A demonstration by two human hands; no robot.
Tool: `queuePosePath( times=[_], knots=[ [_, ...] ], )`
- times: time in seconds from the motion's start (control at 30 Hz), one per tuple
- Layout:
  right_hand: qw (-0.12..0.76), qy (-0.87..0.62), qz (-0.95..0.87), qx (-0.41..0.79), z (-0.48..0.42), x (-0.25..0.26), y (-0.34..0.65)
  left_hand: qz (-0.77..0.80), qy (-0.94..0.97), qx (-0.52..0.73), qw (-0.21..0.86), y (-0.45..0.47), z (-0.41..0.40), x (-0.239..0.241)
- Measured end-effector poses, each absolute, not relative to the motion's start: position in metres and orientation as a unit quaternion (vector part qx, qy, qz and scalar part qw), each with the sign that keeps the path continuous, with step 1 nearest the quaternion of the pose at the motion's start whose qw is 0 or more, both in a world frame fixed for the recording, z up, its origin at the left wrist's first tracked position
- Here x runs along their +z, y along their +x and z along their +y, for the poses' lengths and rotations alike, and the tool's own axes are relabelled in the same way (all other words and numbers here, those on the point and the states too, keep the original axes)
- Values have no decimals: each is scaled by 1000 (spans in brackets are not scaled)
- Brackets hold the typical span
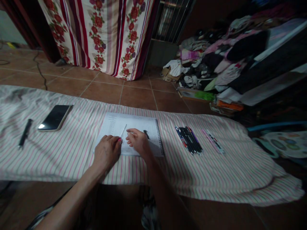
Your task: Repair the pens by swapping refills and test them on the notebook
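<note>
White spiral paper notebook (pixel 112 124) lies under my left hand (pixel 106 152), whose fingers pinch a thin white stick (pixel 123 130); my right hand (pixel 137 141) curls its fingers beside it, grip unclear.

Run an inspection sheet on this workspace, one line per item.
Surface: striped cloth spread on tiled floor.
Job's things: spiral notebook; thin white rod; small dark part on the page.
Clutter: phone, black pen, pen bunch, more pens.
Hands: left hand pinches the rod; right hand on the notebook, grip unclear.
Cables: one cable on the floor, far left.
Surroundings: floral fabric, clothes pile.
</note>
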State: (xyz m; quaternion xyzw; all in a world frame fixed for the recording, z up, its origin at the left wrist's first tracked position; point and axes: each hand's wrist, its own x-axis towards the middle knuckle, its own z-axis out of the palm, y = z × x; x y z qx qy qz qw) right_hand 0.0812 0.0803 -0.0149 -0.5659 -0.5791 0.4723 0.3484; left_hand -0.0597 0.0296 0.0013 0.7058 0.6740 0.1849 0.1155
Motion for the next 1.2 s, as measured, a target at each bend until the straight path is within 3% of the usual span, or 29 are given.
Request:
queuePosePath(
  times=[0.27, 0.5, 1.2],
  knots=[
    [277, -515, -775, 241, 73, -17, 81, 673, 692, 230, 123, -64, 31, -6],
    [191, -518, -818, 161, 64, -10, 76, 673, 675, 285, 101, -70, 33, -8],
    [230, -537, -792, 176, 68, -17, 77, 611, 739, 284, 27, -71, 35, -22]
  ],
)
